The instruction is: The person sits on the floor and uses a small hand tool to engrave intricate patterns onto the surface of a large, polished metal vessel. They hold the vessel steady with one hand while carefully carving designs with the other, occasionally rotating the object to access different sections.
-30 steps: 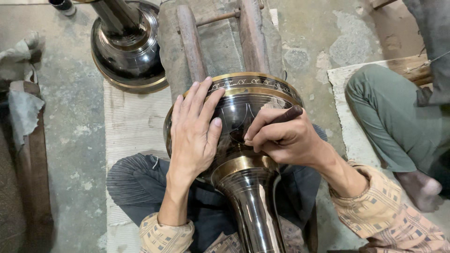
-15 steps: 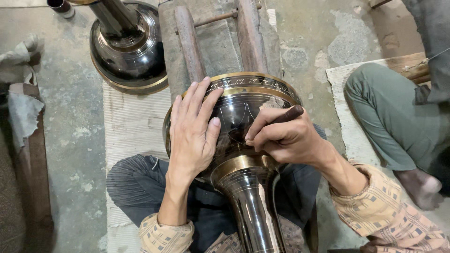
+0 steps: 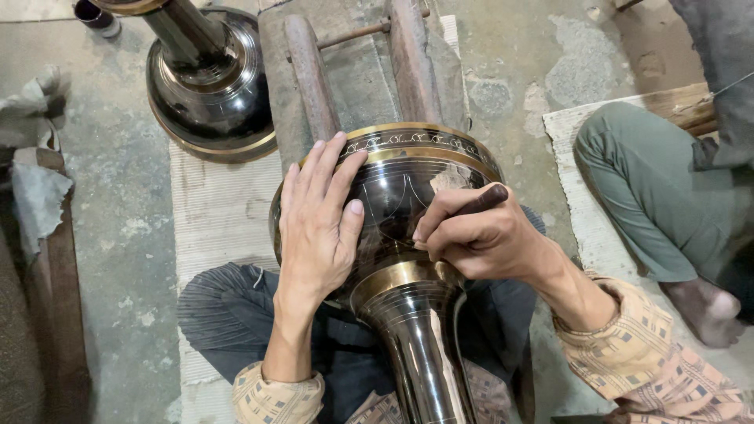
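Observation:
A large dark metal vase (image 3: 400, 196) with brass bands lies across my lap, its wide body resting on a wooden cradle (image 3: 357, 71) and its narrow neck pointing toward me. My left hand (image 3: 318, 224) lies flat on the left side of the body, fingers spread and pressing. My right hand (image 3: 479, 235) grips a dark engraving tool (image 3: 479, 202), its tip against the dark surface where fine scratched lines show.
A second dark vase (image 3: 208, 86) lies on the concrete floor at the upper left. Another person sits at the right, a green-trousered leg (image 3: 652, 188) and bare foot on a mat. A wooden bench with rags (image 3: 35, 188) stands at left.
Both hands stay on the vase; my right hand has shifted only slightly with the tool.

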